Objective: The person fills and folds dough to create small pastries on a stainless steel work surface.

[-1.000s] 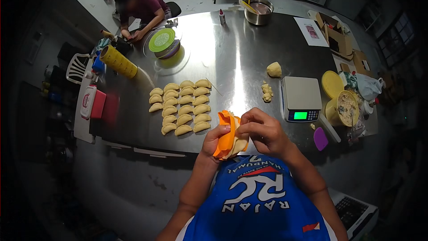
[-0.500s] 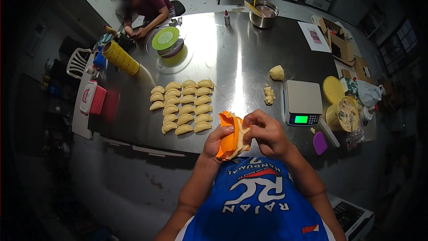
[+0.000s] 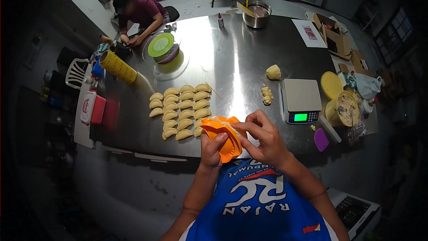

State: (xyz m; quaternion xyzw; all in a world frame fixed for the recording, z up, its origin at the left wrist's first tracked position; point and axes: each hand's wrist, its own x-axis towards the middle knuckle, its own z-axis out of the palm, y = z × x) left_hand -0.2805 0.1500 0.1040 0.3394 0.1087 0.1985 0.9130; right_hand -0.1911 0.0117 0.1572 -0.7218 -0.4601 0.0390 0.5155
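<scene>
Left grip (image 3: 211, 151) is closed around a ridged, bright orange plastic mould (image 3: 228, 145), thumb flat on its broad face, held above the near edge of the steel bench (image 3: 249, 58). Fingers of the right grip (image 3: 267, 140) curl at the mould's right side, by a strip of pale dough (image 3: 242, 133); whether they pinch it, I cannot tell. Over the last second the mould has swung leftward and turned its orange face up, so less dough shows and its seating inside is hard to judge; the work seems unfinished. Directly left, crimped half-moon pastries (image 3: 185, 104) stand close, the nearest partly covered by the mould, leaving little margin there. Rightward, steel surface runs to a white digital scale (image 3: 302, 96), giving the right elbow's side more room; beyond the front edge sits the blue jersey (image 3: 263, 216).
</scene>
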